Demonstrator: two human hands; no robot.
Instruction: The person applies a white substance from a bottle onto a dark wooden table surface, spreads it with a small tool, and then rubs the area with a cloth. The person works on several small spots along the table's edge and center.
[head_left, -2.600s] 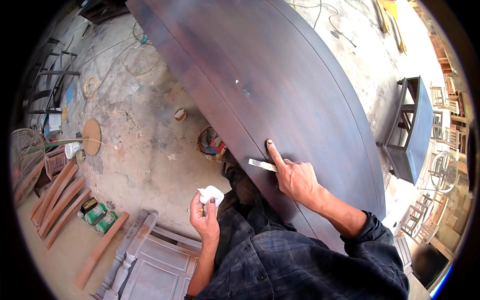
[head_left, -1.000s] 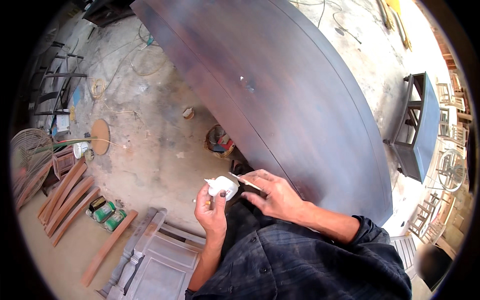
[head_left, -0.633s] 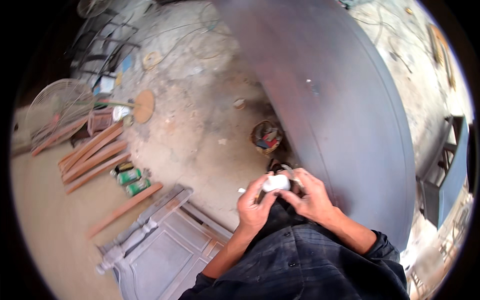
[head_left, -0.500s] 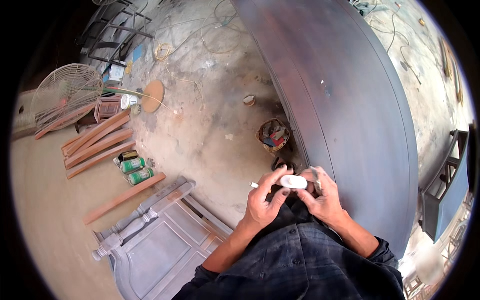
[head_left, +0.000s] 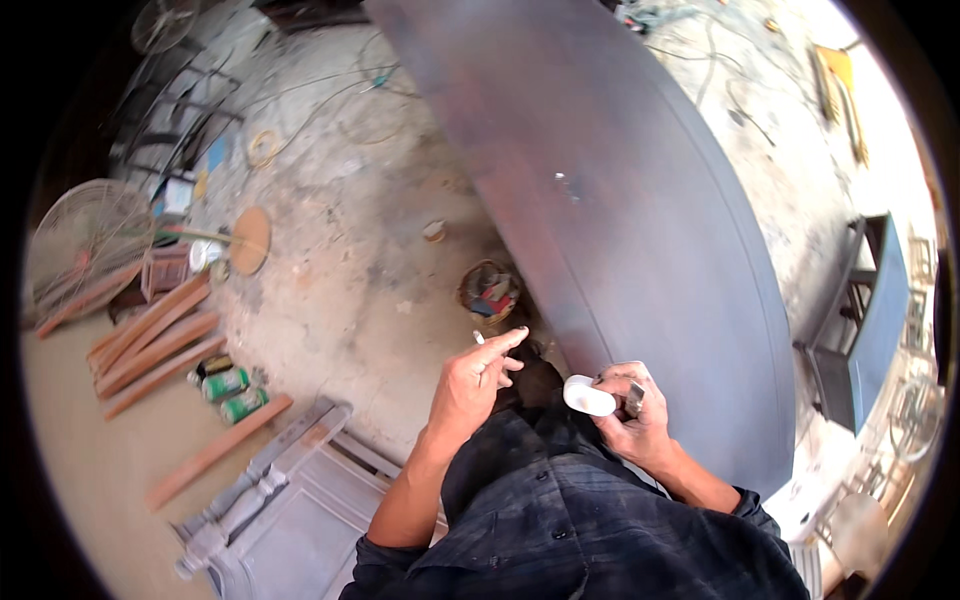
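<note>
Between the fingers of my left hand point(head_left: 472, 388) sits a cigarette point(head_left: 479, 338), its short white end sticking out on the far side. The index finger of that hand points to the right, away from the other fingers. My right hand point(head_left: 632, 412) is closed on a small white rounded case point(head_left: 589, 396), held by its edge between thumb and fingers. A dark grey metallic piece point(head_left: 634, 400) shows at the fingers of this hand; whether it is worn or held I cannot tell. The hands are apart, in front of my dark checked shirt.
A long dark wooden panel point(head_left: 640, 220) stretches away at centre right. Beside it on the floor stands a basket point(head_left: 489, 291) of scraps. A grey carved panel point(head_left: 300, 520), wooden strips point(head_left: 160, 350), green bottles point(head_left: 243, 404) and a fan point(head_left: 90, 240) are at left. A dark frame point(head_left: 860, 330) stands at right.
My left hand has let go of the white case and drawn away to the left. The case stays in my right hand. The whole view has shifted, so the surroundings sit further left.
</note>
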